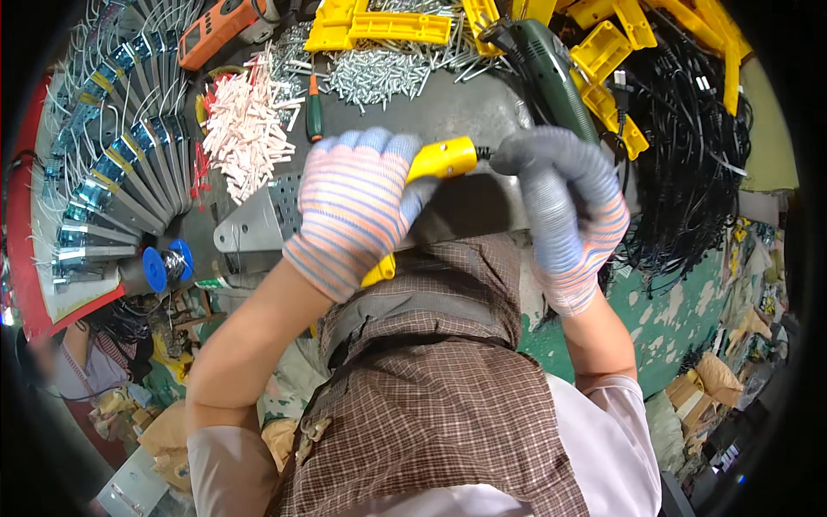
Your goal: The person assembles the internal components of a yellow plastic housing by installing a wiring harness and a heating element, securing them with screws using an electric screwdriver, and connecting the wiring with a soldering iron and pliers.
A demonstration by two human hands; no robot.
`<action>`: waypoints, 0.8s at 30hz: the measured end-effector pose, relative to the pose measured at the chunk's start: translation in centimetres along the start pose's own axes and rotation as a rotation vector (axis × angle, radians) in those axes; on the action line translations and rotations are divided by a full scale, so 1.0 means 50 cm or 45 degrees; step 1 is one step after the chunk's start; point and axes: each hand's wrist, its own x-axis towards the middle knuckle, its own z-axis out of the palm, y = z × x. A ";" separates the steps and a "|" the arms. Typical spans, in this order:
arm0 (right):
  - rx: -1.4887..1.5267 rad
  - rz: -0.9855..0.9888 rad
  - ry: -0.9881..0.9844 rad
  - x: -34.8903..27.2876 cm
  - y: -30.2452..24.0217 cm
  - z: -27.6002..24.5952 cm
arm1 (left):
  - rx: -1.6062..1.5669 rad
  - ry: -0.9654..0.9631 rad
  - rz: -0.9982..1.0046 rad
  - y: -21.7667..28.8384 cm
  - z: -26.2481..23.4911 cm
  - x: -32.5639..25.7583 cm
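Observation:
A yellow plastic handle (444, 158) is wrapped in the fingers of my left hand (353, 194), which wears a striped knit glove. Another yellow part (379, 270) shows below that palm; whether it belongs to the same handle is hidden. From the handle's right end comes a short black cord (484, 153). My right hand (568, 189), in a glove with grey-coated fingers, is closed on this cord with thumb and fingertips. A grey metal plate with holes (258, 226) lies under and left of my left hand, partly covered by it.
Beyond my hands lie a screw pile (375, 77), pale little tubes (250, 129), a green screwdriver (314, 112), a dark green power tool (551, 77) and yellow handle shells (401, 28). Black cords (680, 164) heap at right. Grey plates with wires (129, 185) and a blue spool (155, 269) sit left.

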 end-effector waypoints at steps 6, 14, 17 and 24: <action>-0.115 -0.166 -0.161 0.070 0.074 0.114 | 0.116 -0.162 -0.023 0.012 -0.004 0.008; -1.299 -0.174 -0.154 0.084 0.065 -0.114 | -0.126 0.002 -0.013 0.012 -0.012 0.005; -1.581 0.260 -0.431 0.071 0.059 -0.109 | -0.142 -0.018 -0.026 0.008 -0.008 0.003; -0.387 0.449 -0.078 0.097 0.035 -0.142 | -0.098 -0.094 -0.109 0.016 0.001 0.010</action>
